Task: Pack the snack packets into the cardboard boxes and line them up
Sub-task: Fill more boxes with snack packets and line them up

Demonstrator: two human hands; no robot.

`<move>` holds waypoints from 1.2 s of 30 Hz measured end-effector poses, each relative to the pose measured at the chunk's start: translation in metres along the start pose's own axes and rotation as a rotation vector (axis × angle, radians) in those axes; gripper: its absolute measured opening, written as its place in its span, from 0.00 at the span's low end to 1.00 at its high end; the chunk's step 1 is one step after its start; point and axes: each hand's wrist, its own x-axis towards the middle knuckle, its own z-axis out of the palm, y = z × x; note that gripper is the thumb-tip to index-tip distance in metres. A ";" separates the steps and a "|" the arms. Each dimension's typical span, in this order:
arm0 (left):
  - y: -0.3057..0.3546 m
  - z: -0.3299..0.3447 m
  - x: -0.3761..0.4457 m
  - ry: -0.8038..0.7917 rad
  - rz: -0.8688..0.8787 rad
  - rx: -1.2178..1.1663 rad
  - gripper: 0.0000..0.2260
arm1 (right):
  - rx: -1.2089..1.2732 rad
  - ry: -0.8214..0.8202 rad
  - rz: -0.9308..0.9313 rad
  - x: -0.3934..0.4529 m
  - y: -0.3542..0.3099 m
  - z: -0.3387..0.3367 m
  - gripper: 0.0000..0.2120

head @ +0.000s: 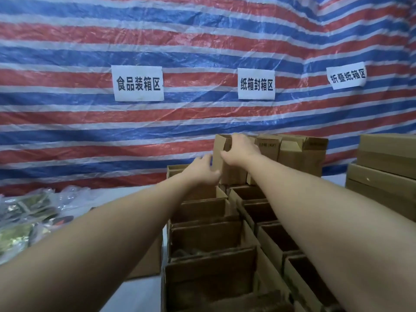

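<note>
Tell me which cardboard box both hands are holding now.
The tall upright box at the far end, left of two similar ones; the right hand grips its top, the left hand its side.

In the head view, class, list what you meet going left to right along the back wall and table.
Snack packets → left sign → left hand → right hand on the raised cardboard box → middle sign → right sign → flat cardboard stack.

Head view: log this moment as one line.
hands: both on upright cardboard box | left hand on side | right hand grips top | open boxes in rows | snack packets left
</note>
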 end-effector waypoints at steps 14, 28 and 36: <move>-0.067 0.001 0.039 -0.036 0.028 0.190 0.29 | -0.328 0.062 -0.062 0.066 0.002 0.048 0.17; -0.005 -0.130 -0.114 0.329 -0.007 0.057 0.24 | 0.048 -0.045 -0.343 -0.073 -0.104 -0.121 0.14; 0.000 -0.243 -0.284 0.687 -0.260 -0.214 0.23 | 0.097 -0.262 -0.645 -0.256 -0.184 -0.242 0.13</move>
